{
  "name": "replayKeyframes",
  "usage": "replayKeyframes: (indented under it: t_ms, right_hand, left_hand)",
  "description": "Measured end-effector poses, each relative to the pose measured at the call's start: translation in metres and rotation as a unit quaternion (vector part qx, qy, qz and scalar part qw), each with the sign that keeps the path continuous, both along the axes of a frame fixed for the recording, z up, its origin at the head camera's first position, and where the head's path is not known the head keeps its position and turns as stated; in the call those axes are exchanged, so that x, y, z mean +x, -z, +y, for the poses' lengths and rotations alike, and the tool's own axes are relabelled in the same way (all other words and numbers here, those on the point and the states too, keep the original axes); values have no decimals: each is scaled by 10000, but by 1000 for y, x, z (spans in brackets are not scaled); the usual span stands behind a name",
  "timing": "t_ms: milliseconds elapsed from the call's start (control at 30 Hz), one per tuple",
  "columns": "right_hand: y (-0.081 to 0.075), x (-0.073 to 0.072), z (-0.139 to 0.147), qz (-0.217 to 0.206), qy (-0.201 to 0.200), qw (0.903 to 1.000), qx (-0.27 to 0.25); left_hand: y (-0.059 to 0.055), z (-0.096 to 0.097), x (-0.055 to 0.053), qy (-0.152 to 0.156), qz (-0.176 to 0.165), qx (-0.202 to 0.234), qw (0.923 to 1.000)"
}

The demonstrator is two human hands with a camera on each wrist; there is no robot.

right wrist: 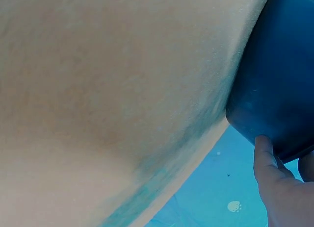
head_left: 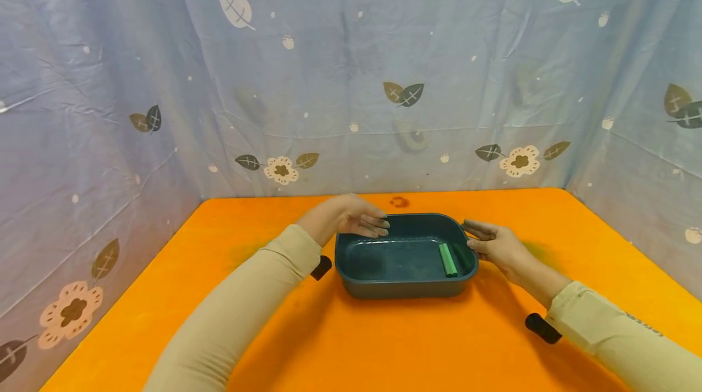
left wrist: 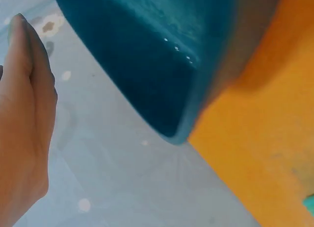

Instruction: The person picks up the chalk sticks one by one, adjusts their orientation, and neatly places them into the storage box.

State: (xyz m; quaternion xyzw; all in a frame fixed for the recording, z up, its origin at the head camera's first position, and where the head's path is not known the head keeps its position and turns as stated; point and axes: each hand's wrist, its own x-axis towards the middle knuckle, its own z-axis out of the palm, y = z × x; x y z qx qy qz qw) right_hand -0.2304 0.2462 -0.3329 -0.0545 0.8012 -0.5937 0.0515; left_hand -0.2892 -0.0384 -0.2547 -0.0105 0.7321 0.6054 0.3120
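Note:
A dark teal rectangular basin [head_left: 408,289] sits on the orange tabletop. Inside it, towards the right end, lies a small green bar-shaped object [head_left: 447,260] whose kind I cannot make out. My left hand [head_left: 362,216] hovers at the basin's back left corner with its fingers straight. The left wrist view shows that hand [left wrist: 29,119] apart from the rim. At the right end, my right hand [head_left: 499,250] has extended fingers against the basin's side. In the right wrist view a fingertip [right wrist: 263,143] touches the dark wall, and part of the hand is cut off.
A pale blue curtain [head_left: 340,87] with leaves and flowers hangs behind the orange tabletop [head_left: 384,343] and on both sides. Small black pieces [head_left: 543,328] show beside both sleeves. A reddish mark [head_left: 400,202] lies behind the basin.

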Motion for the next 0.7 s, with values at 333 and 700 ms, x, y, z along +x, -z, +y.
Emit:
replayKeyframes:
  t_ms: [333,700]
  right_hand:
    - [0,0,-1,-11,41,10000,73]
    - [-1,1,-1,-34,73,9999,94]
  left_hand:
    - [8,-28,9,12,130,-85,9999]
    - [20,-47,15,-15,392,83,9992]
